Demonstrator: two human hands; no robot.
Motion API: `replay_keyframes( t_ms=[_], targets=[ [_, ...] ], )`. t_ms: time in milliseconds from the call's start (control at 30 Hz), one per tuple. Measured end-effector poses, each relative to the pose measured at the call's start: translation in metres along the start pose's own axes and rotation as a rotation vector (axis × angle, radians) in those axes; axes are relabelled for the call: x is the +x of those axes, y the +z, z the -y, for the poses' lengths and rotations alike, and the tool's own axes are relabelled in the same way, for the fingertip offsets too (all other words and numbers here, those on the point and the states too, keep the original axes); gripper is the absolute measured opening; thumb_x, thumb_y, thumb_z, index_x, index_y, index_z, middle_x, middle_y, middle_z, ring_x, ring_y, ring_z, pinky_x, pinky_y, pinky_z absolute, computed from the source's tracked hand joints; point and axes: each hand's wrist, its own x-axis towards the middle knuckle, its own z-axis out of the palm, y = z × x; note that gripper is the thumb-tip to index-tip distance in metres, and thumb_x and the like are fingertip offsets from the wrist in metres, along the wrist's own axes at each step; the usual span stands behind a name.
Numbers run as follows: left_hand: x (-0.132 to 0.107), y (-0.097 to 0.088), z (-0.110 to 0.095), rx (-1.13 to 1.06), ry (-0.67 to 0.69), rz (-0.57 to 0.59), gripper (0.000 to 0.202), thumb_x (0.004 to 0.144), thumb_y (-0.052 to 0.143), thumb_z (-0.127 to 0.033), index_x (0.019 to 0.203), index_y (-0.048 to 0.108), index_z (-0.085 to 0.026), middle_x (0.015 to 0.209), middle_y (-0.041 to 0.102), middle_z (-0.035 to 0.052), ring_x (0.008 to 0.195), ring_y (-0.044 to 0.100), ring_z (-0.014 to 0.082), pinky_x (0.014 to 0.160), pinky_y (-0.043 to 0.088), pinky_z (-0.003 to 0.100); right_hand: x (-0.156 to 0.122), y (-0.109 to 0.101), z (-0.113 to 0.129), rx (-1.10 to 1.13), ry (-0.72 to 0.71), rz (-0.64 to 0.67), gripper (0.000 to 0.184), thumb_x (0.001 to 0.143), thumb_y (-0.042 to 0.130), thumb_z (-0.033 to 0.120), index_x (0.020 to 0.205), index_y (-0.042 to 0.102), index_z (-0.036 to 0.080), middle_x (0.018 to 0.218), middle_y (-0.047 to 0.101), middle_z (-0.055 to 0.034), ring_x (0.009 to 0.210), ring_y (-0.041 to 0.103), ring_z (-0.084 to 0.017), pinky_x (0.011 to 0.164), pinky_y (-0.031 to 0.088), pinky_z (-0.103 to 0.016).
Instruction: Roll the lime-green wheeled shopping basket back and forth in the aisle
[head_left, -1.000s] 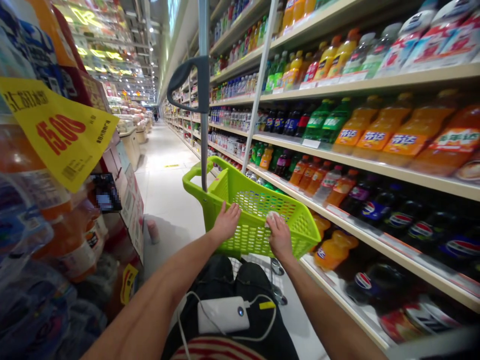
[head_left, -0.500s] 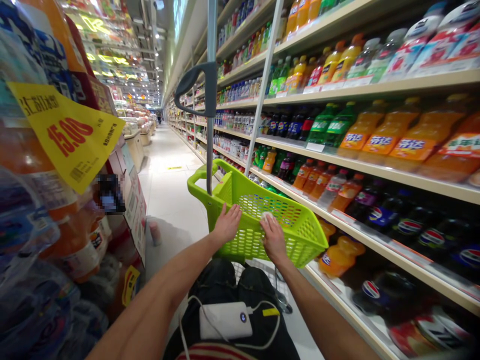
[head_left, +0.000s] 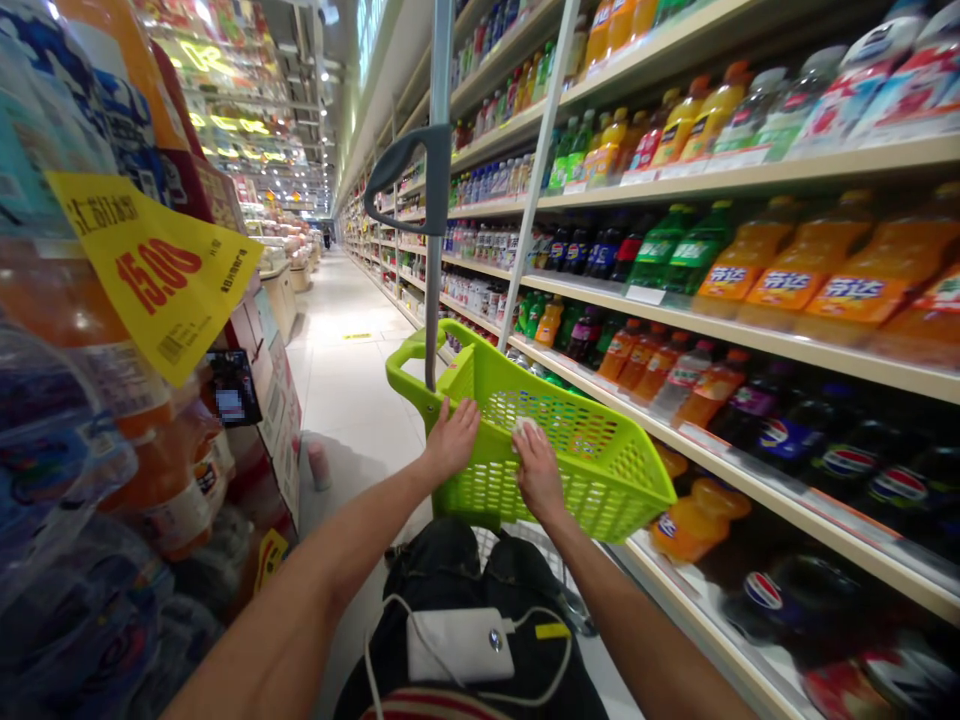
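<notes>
A lime-green plastic basket cart [head_left: 600, 470] stands in front of me in a shop aisle, empty inside. My left hand [head_left: 451, 440] lies on its near rim with fingers stretched along the edge. My right hand [head_left: 537, 472] presses a small white cloth [head_left: 525, 426] against the rim, fingers curled over it. The cart's grey pull handle [head_left: 420, 180] rises on a pole just behind my left hand.
Shelves of soft-drink bottles [head_left: 787, 290] run along the right, close to the cart. Wrapped bottle packs with a yellow price sign [head_left: 161, 275] crowd the left. The tiled aisle floor [head_left: 345, 340] stretches ahead. A white power bank [head_left: 461, 645] lies on my lap.
My right hand with the cloth has slid left along the rim, closer to my left hand. The view has shifted slightly, so the cart sits further right.
</notes>
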Motion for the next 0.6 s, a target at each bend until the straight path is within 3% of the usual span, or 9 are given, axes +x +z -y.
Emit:
replay_keyframes(
  t_ms=[100,200,267,467,600],
  targets=[
    [-0.007,-0.003,0.022,0.003,-0.008,0.025,0.055,0.079,0.034,-0.018,0.133,0.033,-0.005,0.142,0.029,0.0159,0.133,0.020,0.0274,0.107,0.011,0.056,-0.015,-0.012,-0.026,-0.040,0.067,-0.011,0.049,0.070,0.037,0.001,0.114,0.056,0.012,0.134,0.042,-0.0120,0.131,0.025,-0.023,0.103,0.031,-0.048],
    [-0.011,-0.003,0.028,-0.004,-0.010,0.013,0.056,0.079,0.033,-0.017,0.134,0.030,-0.005,0.143,0.028,0.0162,0.134,0.019,0.0280,0.106,0.011,0.056,-0.019,-0.014,-0.034,-0.047,0.134,-0.043,0.046,0.073,0.036,0.002,0.113,0.057,0.012,0.133,0.044,-0.0127,0.129,0.030,-0.024,0.103,0.031,-0.049],
    [-0.010,-0.003,0.024,-0.007,-0.025,0.011,0.056,0.079,0.034,-0.017,0.134,0.030,-0.004,0.142,0.028,0.0172,0.133,0.019,0.0283,0.107,0.012,0.054,-0.009,-0.007,-0.022,-0.001,0.128,-0.050,0.048,0.073,0.035,0.002,0.115,0.056,0.013,0.133,0.044,-0.0118,0.129,0.030,-0.023,0.104,0.030,-0.049],
    [-0.011,-0.001,0.021,-0.007,-0.011,-0.032,0.053,0.081,0.030,-0.017,0.133,0.032,-0.005,0.142,0.031,0.0156,0.133,0.021,0.0258,0.108,0.012,0.053,0.034,0.021,0.044,0.163,0.011,-0.029,0.053,0.074,0.032,0.002,0.122,0.051,0.013,0.137,0.038,-0.0112,0.133,0.021,-0.020,0.107,0.027,-0.048],
    [-0.020,-0.002,0.032,-0.015,-0.030,-0.064,0.053,0.080,0.029,-0.014,0.133,0.030,-0.006,0.142,0.030,0.0147,0.134,0.021,0.0246,0.108,0.011,0.055,0.034,0.017,0.044,0.136,-0.008,-0.025,0.053,0.073,0.032,0.000,0.121,0.051,0.012,0.137,0.038,-0.0116,0.133,0.021,-0.020,0.106,0.028,-0.047]
  ],
)
